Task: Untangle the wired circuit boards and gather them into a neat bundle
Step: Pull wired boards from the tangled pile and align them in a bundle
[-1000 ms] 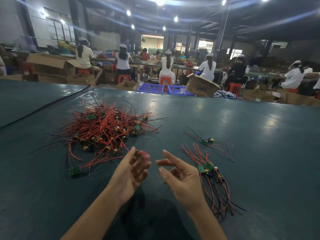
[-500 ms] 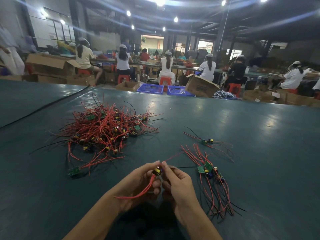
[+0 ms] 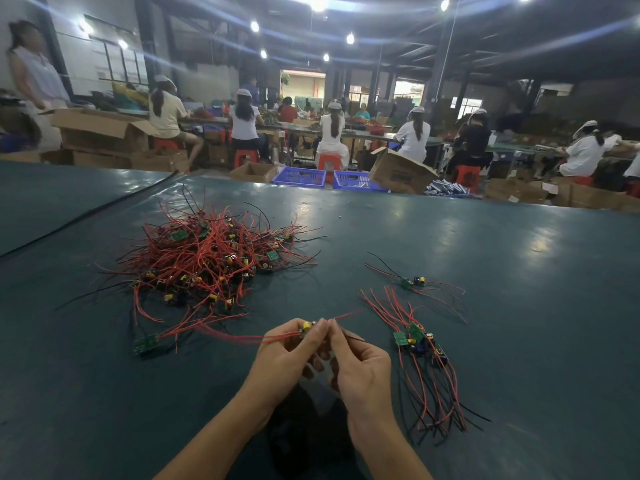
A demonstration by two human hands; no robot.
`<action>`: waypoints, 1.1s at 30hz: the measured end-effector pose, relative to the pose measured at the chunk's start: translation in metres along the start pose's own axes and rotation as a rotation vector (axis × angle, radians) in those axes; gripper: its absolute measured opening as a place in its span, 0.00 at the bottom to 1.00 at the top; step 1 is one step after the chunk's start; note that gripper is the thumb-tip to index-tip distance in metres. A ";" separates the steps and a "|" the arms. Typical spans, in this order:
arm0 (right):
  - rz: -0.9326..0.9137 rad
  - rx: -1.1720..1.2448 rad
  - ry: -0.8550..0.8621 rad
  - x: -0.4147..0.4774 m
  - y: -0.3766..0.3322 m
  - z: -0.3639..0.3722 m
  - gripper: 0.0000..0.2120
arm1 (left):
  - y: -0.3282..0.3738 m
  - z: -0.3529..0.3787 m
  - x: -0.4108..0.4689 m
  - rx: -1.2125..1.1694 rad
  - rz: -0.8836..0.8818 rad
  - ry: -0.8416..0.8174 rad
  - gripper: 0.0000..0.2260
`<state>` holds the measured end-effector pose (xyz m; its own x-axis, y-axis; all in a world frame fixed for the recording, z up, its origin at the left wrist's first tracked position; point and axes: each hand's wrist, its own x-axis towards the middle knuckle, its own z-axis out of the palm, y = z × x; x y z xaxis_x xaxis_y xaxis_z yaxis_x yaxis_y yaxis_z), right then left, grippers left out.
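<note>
A tangled heap of small green circuit boards with red and black wires [image 3: 214,258] lies on the dark green table at the left. My left hand [image 3: 287,355] pinches one small wired board [image 3: 307,326] above the table, its red wires trailing left. My right hand [image 3: 356,362] pinches the black wire of that same board, just right of it. To the right lies a straightened bundle of boards [image 3: 420,355] with wires running toward me. A single wired board [image 3: 412,281] lies beyond the bundle. One loose green board [image 3: 145,344] sits at the heap's near edge.
The dark green table [image 3: 519,306] stretches far to the right and back. A black cable [image 3: 86,216] crosses its left side. Beyond the far edge stand cardboard boxes [image 3: 398,171], blue crates [image 3: 299,176] and several seated workers at another bench.
A second ago both hands were open and empty over the table. They have since closed on one wired board, raised it slightly, and its red wires now trail left.
</note>
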<state>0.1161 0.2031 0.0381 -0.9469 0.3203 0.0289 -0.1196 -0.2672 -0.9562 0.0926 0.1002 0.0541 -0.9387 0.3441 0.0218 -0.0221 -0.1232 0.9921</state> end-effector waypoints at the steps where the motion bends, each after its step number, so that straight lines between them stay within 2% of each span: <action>1: -0.020 -0.008 -0.007 -0.001 -0.001 0.000 0.08 | -0.001 -0.001 0.001 -0.008 0.014 0.027 0.14; 5: -0.075 -0.026 -0.010 0.000 0.000 0.000 0.06 | -0.008 -0.005 0.005 0.016 -0.005 0.062 0.20; 9: -0.036 -0.070 0.018 0.003 0.001 -0.002 0.07 | -0.008 -0.005 0.005 0.036 0.008 0.005 0.18; 15: 0.019 -0.077 0.065 0.005 0.000 -0.005 0.09 | -0.012 -0.005 0.007 0.096 0.031 0.042 0.15; 18: 0.108 0.027 0.145 0.012 -0.002 -0.008 0.11 | -0.017 -0.006 0.011 0.095 0.085 0.065 0.16; 20: 0.143 0.137 0.213 0.021 -0.007 -0.016 0.09 | -0.018 -0.009 0.013 0.070 0.129 0.064 0.18; 25: 0.115 0.237 0.309 0.038 -0.014 -0.037 0.07 | -0.013 -0.013 0.012 0.108 0.186 0.016 0.17; 30: 0.085 0.280 0.300 0.034 -0.014 -0.036 0.07 | -0.013 -0.013 0.013 0.072 0.195 0.032 0.13; 33: 0.099 0.232 0.213 0.025 -0.012 -0.027 0.07 | -0.017 -0.014 0.016 0.037 0.192 0.054 0.13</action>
<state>0.1014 0.2388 0.0427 -0.8762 0.4594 -0.1457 -0.1183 -0.4981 -0.8590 0.0734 0.0947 0.0360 -0.9416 0.2668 0.2055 0.1709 -0.1471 0.9742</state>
